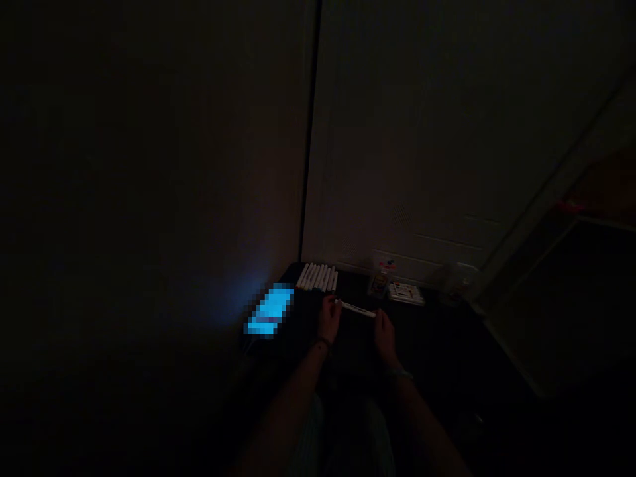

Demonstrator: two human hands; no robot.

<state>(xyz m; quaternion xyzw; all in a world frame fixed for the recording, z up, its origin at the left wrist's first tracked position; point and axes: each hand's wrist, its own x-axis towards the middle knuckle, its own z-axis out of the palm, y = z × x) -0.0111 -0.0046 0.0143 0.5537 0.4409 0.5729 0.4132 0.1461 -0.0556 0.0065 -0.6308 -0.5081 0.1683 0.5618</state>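
Observation:
A slim white marker (358, 309) with dark print along its barrel is held level between my two hands. My left hand (328, 320) pinches its left end, and a dark tip or cap shows at those fingers. At the other end, the fingers of my right hand (384, 335) are closed on the marker. Just beyond my left hand, several white markers (317, 277) lie side by side in a row. A second stack of white markers (406, 292) rests farther right, past my right hand. The dim light hides finer detail.
A glowing blue screen (271, 311), blurred into blocks, lies left of my hands. A small clear package with a printed label (380, 281) stands against the wall, and a clear container (460, 281) sits farther right. Walls rise behind the dark table (447, 344).

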